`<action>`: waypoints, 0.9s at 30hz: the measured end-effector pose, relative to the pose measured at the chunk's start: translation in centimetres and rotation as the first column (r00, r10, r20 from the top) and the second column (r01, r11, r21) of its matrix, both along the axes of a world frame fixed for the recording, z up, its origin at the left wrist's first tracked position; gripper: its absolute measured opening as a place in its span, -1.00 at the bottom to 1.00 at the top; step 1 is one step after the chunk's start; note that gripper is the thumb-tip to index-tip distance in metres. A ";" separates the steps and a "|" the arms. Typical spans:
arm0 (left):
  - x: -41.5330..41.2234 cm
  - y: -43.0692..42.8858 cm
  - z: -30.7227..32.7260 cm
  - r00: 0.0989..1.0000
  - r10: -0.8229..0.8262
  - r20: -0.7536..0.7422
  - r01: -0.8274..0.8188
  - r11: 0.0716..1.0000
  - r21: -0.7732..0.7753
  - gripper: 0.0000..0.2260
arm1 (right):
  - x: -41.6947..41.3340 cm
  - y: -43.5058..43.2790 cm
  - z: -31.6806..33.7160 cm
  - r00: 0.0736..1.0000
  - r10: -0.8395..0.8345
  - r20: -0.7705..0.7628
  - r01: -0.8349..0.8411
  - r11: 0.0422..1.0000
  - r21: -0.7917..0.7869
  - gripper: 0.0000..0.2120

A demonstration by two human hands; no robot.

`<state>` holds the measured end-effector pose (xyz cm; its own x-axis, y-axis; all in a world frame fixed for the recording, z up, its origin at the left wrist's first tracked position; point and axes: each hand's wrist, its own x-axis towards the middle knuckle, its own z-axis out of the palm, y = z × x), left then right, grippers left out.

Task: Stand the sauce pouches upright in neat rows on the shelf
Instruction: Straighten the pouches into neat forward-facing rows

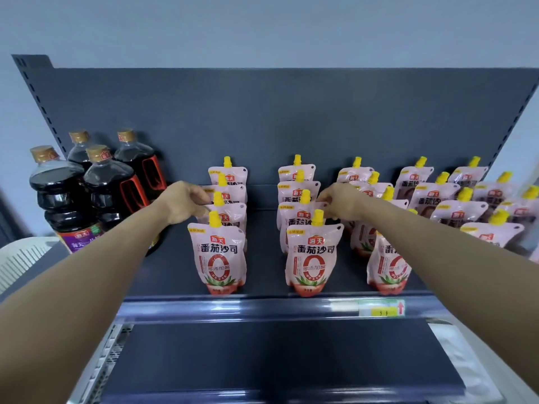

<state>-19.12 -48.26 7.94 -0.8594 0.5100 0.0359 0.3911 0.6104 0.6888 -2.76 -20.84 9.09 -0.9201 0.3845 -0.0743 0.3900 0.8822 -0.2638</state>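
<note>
The left hand (186, 201) has a narrow grip, pinching the top corner of one pink pouch (234, 212) in the left row. The right hand (339, 204) pinches the top corner of another pouch (297, 220) in the next row. Both pouches stand up with yellow caps on top. More sauce pouches (455, 211) stand in rows to the right on the dark shelf (262, 275). Dark bottles (113, 185) stand at the far left. A price tag (379, 309) sits on the shelf's front edge.
</note>
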 end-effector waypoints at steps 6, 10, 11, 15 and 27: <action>-0.4 0.9 -1.1 1.000 -0.024 -0.014 0.023 0.997 -0.078 -0.85 | -1.2 0.2 -1.4 1.000 0.010 -0.028 -0.008 0.996 0.090 -0.76; -0.8 1.2 -1.5 0.998 -0.005 -0.070 -0.003 0.994 -0.112 -0.90 | -1.7 0.7 -1.6 0.999 0.001 -0.045 0.002 0.998 0.070 -0.80; -0.9 1.2 -1.5 0.997 0.003 -0.081 -0.013 0.993 -0.118 -0.91 | -1.7 0.8 -1.6 0.999 -0.001 -0.048 0.004 0.998 0.068 -0.81; -1.0 1.1 -1.8 0.994 0.051 -0.093 -0.058 0.996 -0.074 -0.90 | -1.8 1.0 -1.8 0.997 -0.004 -0.072 0.008 0.999 0.052 -0.83; 1.0 -0.6 0.6 0.991 0.057 -0.122 -0.033 0.982 0.188 -0.91 | 0.5 0.7 0.1 0.931 -0.074 -0.359 0.102 0.993 0.060 -0.82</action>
<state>-18.17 -48.86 8.51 -0.8639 0.4451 0.2358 0.4571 0.4961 0.7382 -2.25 -20.11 9.17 -0.8431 0.4567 0.2841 0.3602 0.8717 -0.3323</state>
